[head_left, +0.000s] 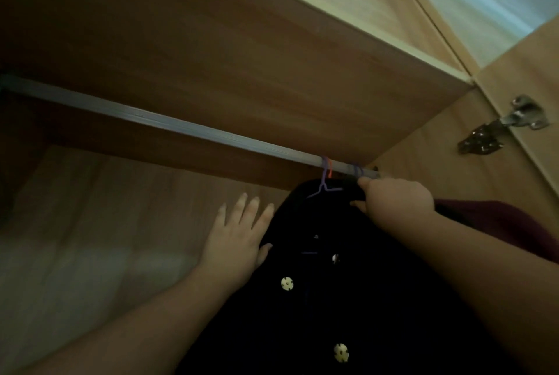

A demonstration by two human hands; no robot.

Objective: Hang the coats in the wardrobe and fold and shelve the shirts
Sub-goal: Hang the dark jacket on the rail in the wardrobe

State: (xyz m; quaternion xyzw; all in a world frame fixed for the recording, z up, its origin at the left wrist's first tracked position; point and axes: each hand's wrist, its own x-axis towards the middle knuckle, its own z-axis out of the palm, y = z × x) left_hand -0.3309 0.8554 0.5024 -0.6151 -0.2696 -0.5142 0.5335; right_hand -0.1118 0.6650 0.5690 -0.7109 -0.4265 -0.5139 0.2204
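Observation:
A black coat (348, 299) with pale round buttons hangs on a purple hanger (324, 185) from the metal rail (181, 126) inside the wardrobe, near the rail's right end. My right hand (396, 199) grips the coat's collar just below the rail. Straight-fingered, my left hand (239, 235) lies flat against the coat's left shoulder. More hanger hooks, one orange, sit on the rail beside the purple one.
A dark red garment (514, 223) hangs to the right, behind my right forearm. The wardrobe's right side panel carries a metal hinge (502, 125) on the open door. A wooden shelf (242, 57) spans above the rail. The pale back panel lies left.

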